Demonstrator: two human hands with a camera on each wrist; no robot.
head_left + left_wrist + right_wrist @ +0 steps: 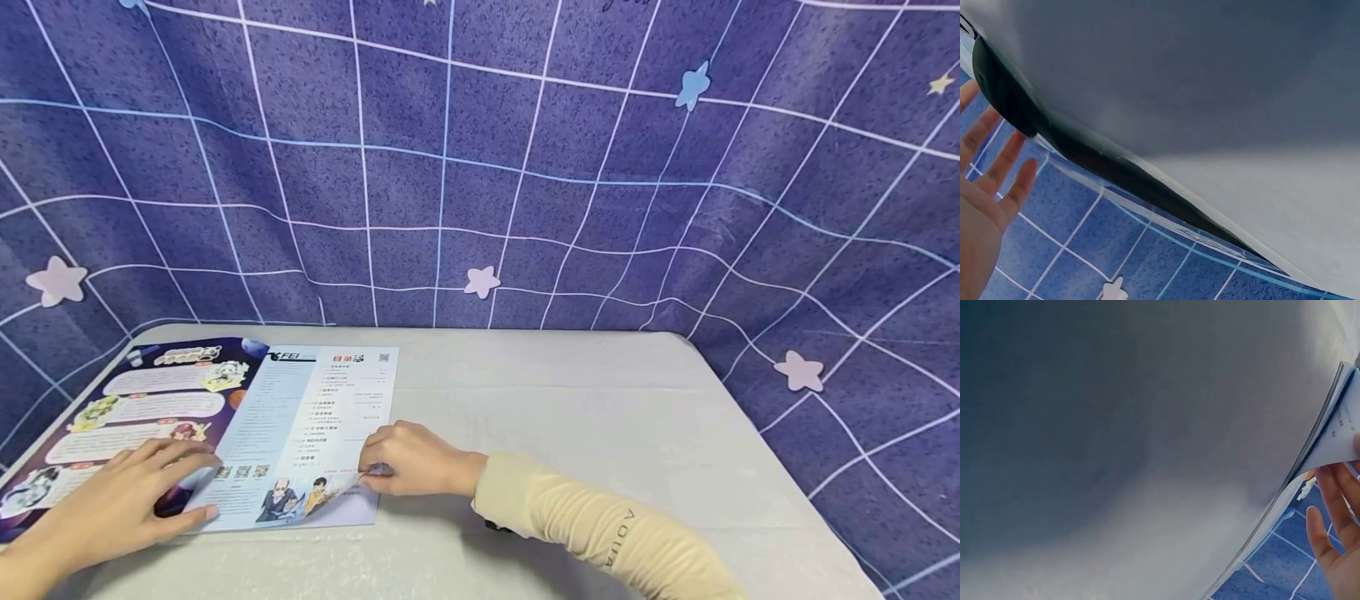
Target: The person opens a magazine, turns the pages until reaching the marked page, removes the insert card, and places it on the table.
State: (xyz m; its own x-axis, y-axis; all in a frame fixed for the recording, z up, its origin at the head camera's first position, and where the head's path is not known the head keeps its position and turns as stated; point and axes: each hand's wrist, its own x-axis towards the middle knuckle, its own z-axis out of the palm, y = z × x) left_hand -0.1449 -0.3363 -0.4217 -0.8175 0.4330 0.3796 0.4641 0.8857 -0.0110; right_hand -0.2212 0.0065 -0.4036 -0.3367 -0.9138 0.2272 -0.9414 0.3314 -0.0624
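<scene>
An open magazine [341,421] lies at the left of the table, with a dark illustrated left page [168,379] and a pale printed right page. My left hand [138,492] rests across the lower part near the fold, fingers spread and fairly straight. At the lower right corner, my right hand [416,460] pinches the page between thumb and fingers, and that corner curls upward. The right wrist view shows the lifted page [1335,434] bent away from the sheets beneath, beside the right hand [1341,531]. The left wrist view catches the left fingers [1005,159] at the magazine's dark edge [1110,165].
A pale cloth covers the table [600,417], whose surface stretches right of the magazine. Behind it hangs a purple-blue curtain [487,200] with grid lines and stars. A small black object [497,526] shows under the right sleeve [600,521].
</scene>
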